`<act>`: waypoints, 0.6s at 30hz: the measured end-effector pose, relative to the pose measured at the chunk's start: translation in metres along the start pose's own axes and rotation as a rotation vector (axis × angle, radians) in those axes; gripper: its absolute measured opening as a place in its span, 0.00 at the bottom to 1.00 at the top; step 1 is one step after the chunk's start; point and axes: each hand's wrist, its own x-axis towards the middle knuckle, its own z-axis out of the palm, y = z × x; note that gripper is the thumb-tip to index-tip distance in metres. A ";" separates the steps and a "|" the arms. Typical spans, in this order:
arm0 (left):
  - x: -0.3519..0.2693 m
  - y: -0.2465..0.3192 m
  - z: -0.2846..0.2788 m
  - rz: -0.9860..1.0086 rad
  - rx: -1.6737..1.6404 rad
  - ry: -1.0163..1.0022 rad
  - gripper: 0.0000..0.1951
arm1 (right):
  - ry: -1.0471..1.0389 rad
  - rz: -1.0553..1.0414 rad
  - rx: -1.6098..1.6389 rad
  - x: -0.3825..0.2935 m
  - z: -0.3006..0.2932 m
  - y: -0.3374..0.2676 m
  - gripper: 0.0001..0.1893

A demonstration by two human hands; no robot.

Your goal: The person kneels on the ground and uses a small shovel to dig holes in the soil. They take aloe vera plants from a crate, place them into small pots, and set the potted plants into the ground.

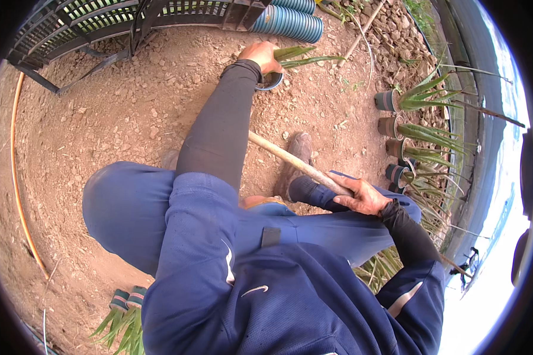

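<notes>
My left hand (263, 57) reaches forward and grips a green aloe-like plant (308, 57) near its base. Its long leaves point to the right. Just below the hand shows the curved rim of a plant pot (273, 83), blue on the inside; the rest of the pot is hidden by hand and sleeve. Over my right thigh, my right hand (362, 195) is closed around the near end of a wooden handle (297, 164). The handle slopes away to the left and passes behind my left forearm, so its far end is out of sight.
Nested blue pots (288, 24) lie beside black plastic crates (129, 17) at the top. Potted plants (388, 126) line the right side, near a stone heap (395, 35) and a stick (362, 33). An orange hose (15, 164) runs along the left; more pots (126, 296) lie lower left.
</notes>
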 end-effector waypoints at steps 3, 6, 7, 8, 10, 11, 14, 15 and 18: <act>0.001 -0.003 -0.001 -0.020 -0.053 0.016 0.26 | 0.075 -0.044 0.077 -0.029 -0.003 0.011 0.36; -0.002 -0.004 0.005 0.007 -0.061 0.046 0.25 | 0.025 0.217 0.324 -0.061 -0.011 0.019 0.37; -0.002 -0.004 0.006 0.010 -0.061 0.045 0.25 | 0.033 0.245 0.284 -0.066 -0.013 0.022 0.37; -0.004 -0.005 0.008 0.055 -0.052 0.058 0.25 | 0.042 0.262 0.349 -0.071 -0.014 0.023 0.37; -0.005 -0.006 0.010 0.069 -0.037 0.042 0.25 | 0.056 0.315 0.433 -0.075 -0.017 0.023 0.37; -0.005 -0.007 0.012 0.075 -0.032 0.035 0.25 | 0.077 0.323 0.417 -0.075 -0.019 0.022 0.36; -0.008 -0.010 0.017 0.088 -0.050 0.058 0.25 | 0.100 0.330 0.396 -0.069 -0.026 0.015 0.35; -0.008 -0.011 0.018 0.096 -0.060 0.060 0.25 | 0.088 0.328 0.401 -0.067 -0.029 0.011 0.36; -0.010 -0.013 0.020 0.094 -0.051 0.084 0.24 | 0.084 0.355 0.378 -0.065 -0.038 -0.004 0.36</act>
